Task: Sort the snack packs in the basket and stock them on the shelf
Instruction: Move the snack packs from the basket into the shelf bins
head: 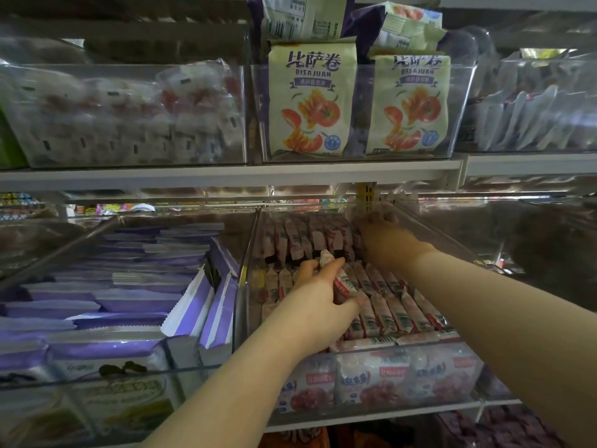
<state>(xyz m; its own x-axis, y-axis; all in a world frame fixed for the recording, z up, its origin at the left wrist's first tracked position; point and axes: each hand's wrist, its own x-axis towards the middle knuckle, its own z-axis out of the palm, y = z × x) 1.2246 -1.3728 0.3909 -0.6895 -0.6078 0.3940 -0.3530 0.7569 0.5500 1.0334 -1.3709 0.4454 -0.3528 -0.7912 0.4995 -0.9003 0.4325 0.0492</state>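
Note:
A clear plastic bin (429,232) on the middle shelf holds rows of small pink-and-white snack packs (397,305) standing on edge. My left hand (318,295) is inside the bin, closed around one pink-and-white pack (339,279) whose end sticks up past my fingers. My right hand (384,236) reaches to the bin's far right corner and presses against the back row of packs (307,240); whether it grips any of them is hidden. No basket is in view.
A bin of purple-and-white packs (135,286) sits to the left. On the shelf above (226,176) stand yellow-green tomato snack bags (310,101), with clear bins of other packs on both sides. Another clear bin (517,234) is at the right.

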